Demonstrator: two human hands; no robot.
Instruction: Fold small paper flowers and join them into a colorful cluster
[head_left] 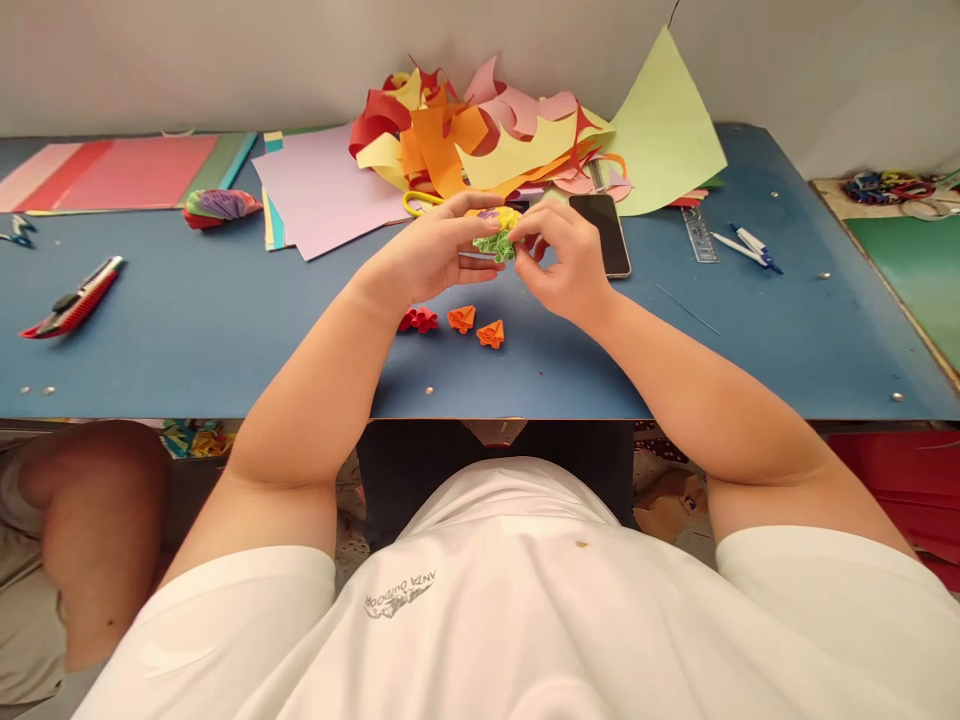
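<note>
A small paper craft piece (495,243), with green curled strips and some yellow and purple parts, is held up between my two hands over the blue table. My left hand (442,245) grips it from the left, thumb on top and fingers beneath. On its other side, the fingertips of my right hand (562,250) pinch together at the edge of the green curls. Closer to me lie two folded orange paper pieces (490,334) and some red paper pieces (422,319), partly covered by my left forearm.
Coloured paper scraps (450,140) pile up at the back. A phone (606,232), a clear ruler (700,235) and pens (750,250) lie to the right. Leftward are a red utility knife (73,300) and a folded paper bundle (221,207). A person's leg (105,530) shows at lower left.
</note>
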